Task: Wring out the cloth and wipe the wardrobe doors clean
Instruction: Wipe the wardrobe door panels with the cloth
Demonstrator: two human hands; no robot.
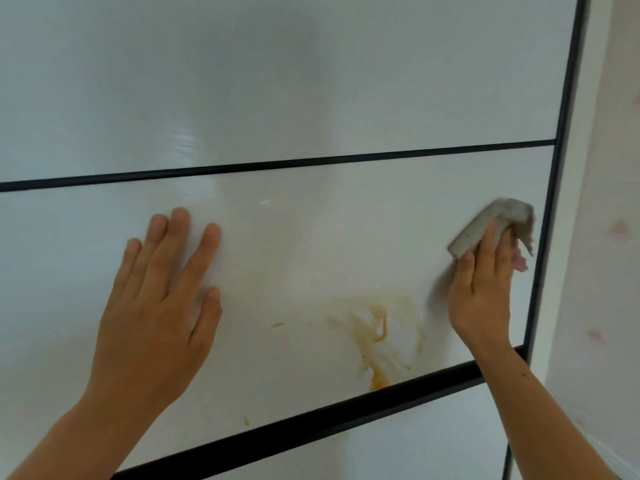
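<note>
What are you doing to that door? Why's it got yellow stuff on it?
A person is cleaning the door. The right hand presses a grey cloth against it near the right edge, above and to the right of a yellow-brown stain. The left hand lies flat on the door. The stain is not yet wiped off.

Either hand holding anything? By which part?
Right hand presses the grey cloth to the door, straight fingers over its lower end. Left hand lies flat, holding nothing.
</note>
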